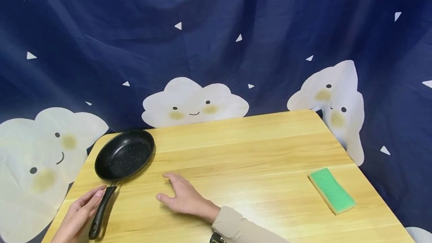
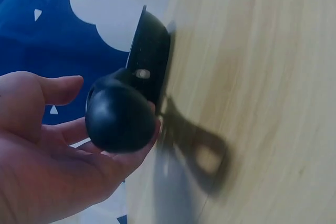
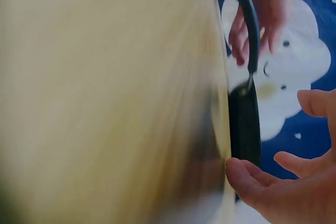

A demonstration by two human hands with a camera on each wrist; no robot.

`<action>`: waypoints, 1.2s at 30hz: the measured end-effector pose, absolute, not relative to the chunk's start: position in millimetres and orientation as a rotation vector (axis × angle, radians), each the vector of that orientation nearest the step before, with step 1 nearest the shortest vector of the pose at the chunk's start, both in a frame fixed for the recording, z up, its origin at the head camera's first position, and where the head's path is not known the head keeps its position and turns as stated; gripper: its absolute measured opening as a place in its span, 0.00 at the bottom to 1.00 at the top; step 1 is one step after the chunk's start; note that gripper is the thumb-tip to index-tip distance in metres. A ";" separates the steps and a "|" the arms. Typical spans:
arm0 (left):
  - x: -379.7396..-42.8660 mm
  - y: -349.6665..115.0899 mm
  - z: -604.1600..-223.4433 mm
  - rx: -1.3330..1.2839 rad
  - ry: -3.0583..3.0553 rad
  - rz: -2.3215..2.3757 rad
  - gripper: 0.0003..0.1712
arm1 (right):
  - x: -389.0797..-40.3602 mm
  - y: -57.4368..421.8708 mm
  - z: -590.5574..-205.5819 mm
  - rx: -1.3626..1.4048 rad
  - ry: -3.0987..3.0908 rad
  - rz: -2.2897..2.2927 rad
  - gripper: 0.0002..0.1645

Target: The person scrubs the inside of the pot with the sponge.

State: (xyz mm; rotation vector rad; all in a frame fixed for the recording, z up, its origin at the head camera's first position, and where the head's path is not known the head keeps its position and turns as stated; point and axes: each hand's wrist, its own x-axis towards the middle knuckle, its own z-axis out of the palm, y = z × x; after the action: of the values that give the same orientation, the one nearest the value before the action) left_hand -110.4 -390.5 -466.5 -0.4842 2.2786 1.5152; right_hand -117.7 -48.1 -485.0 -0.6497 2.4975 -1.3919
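Note:
A black frying pan (image 1: 125, 155) sits on the left part of the wooden table, its inside dotted with pale specks and its black handle (image 1: 102, 211) pointing toward me. Beside that handle is my left hand (image 1: 82, 210). In the left wrist view the thumb (image 2: 64, 89) stands apart from the handle's rounded end (image 2: 119, 120), and the other fingers reach behind and under it. My right hand (image 1: 186, 197) is over the table right of the pan, thumb and fingers spread with nothing between them. The right wrist view shows its fingertips overlapping the pan's (image 3: 244, 124) lower end.
A green-topped sponge (image 1: 332, 190) lies on the right side of the wooden table (image 1: 249, 149). Behind the far edge hangs a dark blue curtain (image 1: 216, 55) with smiling white clouds and small white triangles. A beige sleeve (image 1: 248, 228) and a dark wristband (image 1: 217, 238) cover my right wrist.

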 end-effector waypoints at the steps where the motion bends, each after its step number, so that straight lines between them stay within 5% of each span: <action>1: -110.5 -393.3 -468.8 -0.477 2.260 1.551 0.51 | -116.7 -53.8 -485.1 -0.644 2.455 -1.417 0.40; 9: -112.1 -407.6 -479.8 -0.506 2.033 1.810 0.49 | -107.2 -98.7 -486.4 -0.544 2.090 -1.631 0.34; 15: -109.4 -412.0 -486.4 -0.376 1.873 2.004 0.13 | -97.8 -133.5 -485.4 -0.353 1.905 -1.758 0.28; 36: -108.2 -399.2 -491.4 -0.344 1.780 2.186 0.15 | -73.7 -215.5 -488.2 0.077 1.517 -2.078 0.09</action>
State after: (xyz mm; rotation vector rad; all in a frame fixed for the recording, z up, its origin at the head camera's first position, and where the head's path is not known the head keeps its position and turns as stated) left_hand -108.2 -399.2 -491.4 -0.3435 1.7801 2.1862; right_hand -73.7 -215.5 -488.2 0.0771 1.5166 -2.0777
